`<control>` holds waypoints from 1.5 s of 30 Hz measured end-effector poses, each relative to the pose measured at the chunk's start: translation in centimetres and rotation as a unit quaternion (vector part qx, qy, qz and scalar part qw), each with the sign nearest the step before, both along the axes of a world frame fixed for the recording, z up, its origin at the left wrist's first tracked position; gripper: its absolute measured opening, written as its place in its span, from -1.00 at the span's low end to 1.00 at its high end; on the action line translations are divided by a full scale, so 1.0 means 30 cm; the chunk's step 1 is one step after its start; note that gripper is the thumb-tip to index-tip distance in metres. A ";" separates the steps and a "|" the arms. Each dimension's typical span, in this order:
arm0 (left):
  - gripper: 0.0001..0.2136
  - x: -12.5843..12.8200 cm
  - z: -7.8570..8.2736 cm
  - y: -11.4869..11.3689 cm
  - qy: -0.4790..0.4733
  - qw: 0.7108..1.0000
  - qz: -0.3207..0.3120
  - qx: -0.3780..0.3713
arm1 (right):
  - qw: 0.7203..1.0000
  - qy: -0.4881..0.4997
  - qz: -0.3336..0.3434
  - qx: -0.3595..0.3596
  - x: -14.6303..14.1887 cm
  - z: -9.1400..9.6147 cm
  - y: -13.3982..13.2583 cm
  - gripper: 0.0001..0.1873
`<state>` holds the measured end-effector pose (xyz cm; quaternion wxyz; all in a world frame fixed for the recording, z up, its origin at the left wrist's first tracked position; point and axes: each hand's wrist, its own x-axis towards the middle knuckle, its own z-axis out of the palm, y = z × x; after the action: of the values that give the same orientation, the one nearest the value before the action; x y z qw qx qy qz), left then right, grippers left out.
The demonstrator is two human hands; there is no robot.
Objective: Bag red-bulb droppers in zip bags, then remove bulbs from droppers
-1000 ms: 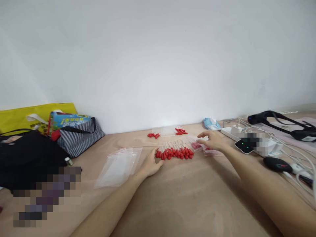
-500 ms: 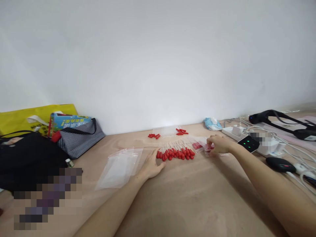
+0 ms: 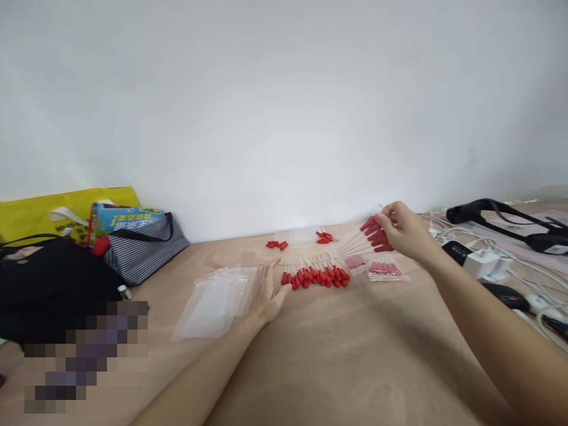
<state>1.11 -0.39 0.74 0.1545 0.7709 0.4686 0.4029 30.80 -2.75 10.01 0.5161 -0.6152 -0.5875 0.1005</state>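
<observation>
My right hand (image 3: 402,228) is raised above the table, fingers closed on the edge of a clear zip bag (image 3: 375,235) of red-tipped white sticks. The held bag slants down to the left, its red ends near my fingers. Below it, another filled zip bag (image 3: 385,268) lies flat, and a further one (image 3: 355,262) shows partly beside it. My left hand (image 3: 268,296) rests on the table, fingers extended, at the left edge of a fanned pile of red-tipped sticks (image 3: 315,276). Left of that hand are flat, see-through zip bags (image 3: 210,302), overlapping each other.
Small groups of red-tipped sticks (image 3: 326,237) lie behind the pile, near the wall. On the right are white cables, chargers (image 3: 481,263), a dark mouse-like device (image 3: 506,296) and black glasses-shaped gear (image 3: 497,216). A striped bag (image 3: 144,251), a black bag (image 3: 53,284) and a yellow bag (image 3: 118,198) stand left.
My right hand has lifted from the table, up and slightly right, bringing a filled zip bag with it. The fingers of my left hand have shifted slightly left, away from the pile.
</observation>
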 end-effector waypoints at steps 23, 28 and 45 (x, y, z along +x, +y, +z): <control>-0.42 -0.058 0.057 -0.220 0.158 0.959 -0.209 -0.107 | 0.872 0.240 0.342 -0.254 -0.303 -0.373 -0.096 -0.69; -0.58 -0.027 0.067 -0.200 0.157 0.957 -0.222 -0.099 | 0.913 0.073 0.363 -0.172 -0.278 -0.406 -0.104 -0.87; -0.57 0.003 0.047 -0.191 0.139 0.962 -0.222 -0.081 | 0.934 -0.090 0.343 -0.035 -0.309 -0.355 -0.149 -0.88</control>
<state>1.21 -6.11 2.14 0.2353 0.8888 0.3336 0.2081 21.52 -7.22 -0.64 0.3735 -0.4000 -0.8030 0.2358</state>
